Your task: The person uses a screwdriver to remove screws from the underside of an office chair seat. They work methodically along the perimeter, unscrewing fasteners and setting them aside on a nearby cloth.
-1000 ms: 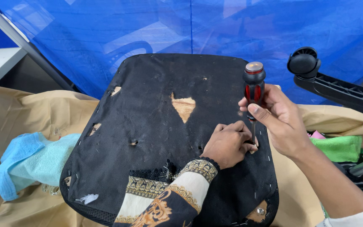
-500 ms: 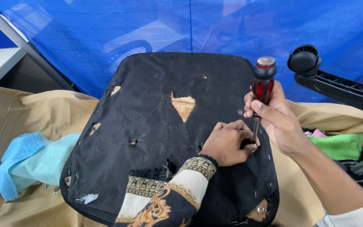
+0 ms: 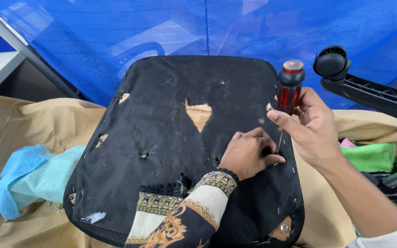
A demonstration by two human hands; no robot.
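Black seat underside [image 3: 171, 138]: right hand [image 3: 311, 128] gripping screwdriver [image 3: 286, 103], handle tilted rightward since earlier, tip right-centre; left hand [image 3: 246, 154] pinching fabric there.

a blue tarp [image 3: 253, 32] hangs as backdrop — a grey metal pole [image 3: 19, 43] slants across it; tan cloth [image 3: 19, 124] covers the work surface below.
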